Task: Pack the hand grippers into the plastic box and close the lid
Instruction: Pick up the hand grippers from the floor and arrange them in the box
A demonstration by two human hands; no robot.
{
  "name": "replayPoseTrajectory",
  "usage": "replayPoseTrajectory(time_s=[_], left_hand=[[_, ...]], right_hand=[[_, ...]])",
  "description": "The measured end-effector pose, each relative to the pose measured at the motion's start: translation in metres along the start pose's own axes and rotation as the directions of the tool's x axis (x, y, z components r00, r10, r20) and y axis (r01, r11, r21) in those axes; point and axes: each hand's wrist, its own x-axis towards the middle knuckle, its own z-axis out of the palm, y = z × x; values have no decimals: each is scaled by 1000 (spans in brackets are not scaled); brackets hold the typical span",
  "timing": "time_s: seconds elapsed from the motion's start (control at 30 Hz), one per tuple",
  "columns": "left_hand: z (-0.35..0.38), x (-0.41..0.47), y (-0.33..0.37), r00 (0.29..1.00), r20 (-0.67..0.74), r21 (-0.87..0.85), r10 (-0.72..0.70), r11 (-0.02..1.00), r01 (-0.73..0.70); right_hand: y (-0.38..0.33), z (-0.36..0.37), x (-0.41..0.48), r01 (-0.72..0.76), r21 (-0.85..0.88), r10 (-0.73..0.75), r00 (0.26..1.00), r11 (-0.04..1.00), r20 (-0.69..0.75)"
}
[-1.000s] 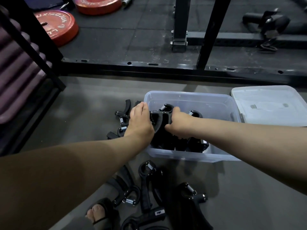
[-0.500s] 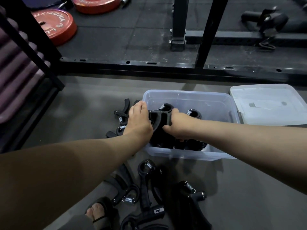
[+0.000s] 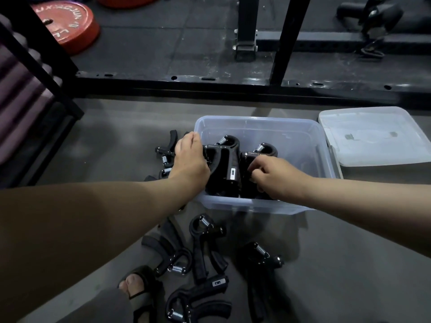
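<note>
Left grip: the left hand point(image 3: 189, 160) curls its fingers round the left handle of a black plastic hand gripper with a steel spring point(image 3: 227, 159), at the box's left wall.
Right grip: the right hand point(image 3: 278, 177) bends its fingers onto the handle of a second black hand gripper point(image 3: 264, 150), pinching it.
Held grippers: both stand upright inside the box, spring ends up, side by side and touching.
Box: the clear rectangular plastic box point(image 3: 256, 121) sits open on the grey floor point(image 3: 105, 136); dark shapes lie under the 2 grippers, too dim to count.
Lid: the clear flat plastic lid point(image 3: 373, 136) lies on the floor just beside the box's right wall.
Loose grippers: at least 4 near-side grippers point(image 3: 203, 248) lie on the floor in front of the box; a left-side cluster point(image 3: 165, 151) lies against its left wall.
Foot: a foot in a black sandal point(image 3: 135, 284) rests beside the near-side grippers.
Beyond: a black steel rack frame point(image 3: 233, 86) crosses behind the box; a red weight plate point(image 3: 63, 26) lies far left.
</note>
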Motion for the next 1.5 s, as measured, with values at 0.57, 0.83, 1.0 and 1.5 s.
replayPoseTrajectory(time_s=[0.57, 0.83, 1.0, 1.5], left_hand=[[11, 17, 22, 1000, -11, -6, -13, 1000, 13], [13, 19, 22, 1000, 0, 23, -4, 1000, 4], [12, 18, 23, 1000, 2, 22, -11, 1000, 11], [12, 19, 24, 1000, 17, 34, -3, 999, 2]], right_hand=[[98, 98, -86, 424, -651, 133, 767, 629, 628], [95, 102, -68, 337, -591, 70, 827, 732, 558], [101, 104, -65, -381, -256, 433, 881, 889, 190], [64, 167, -92, -541, -349, 617, 771, 765, 159]])
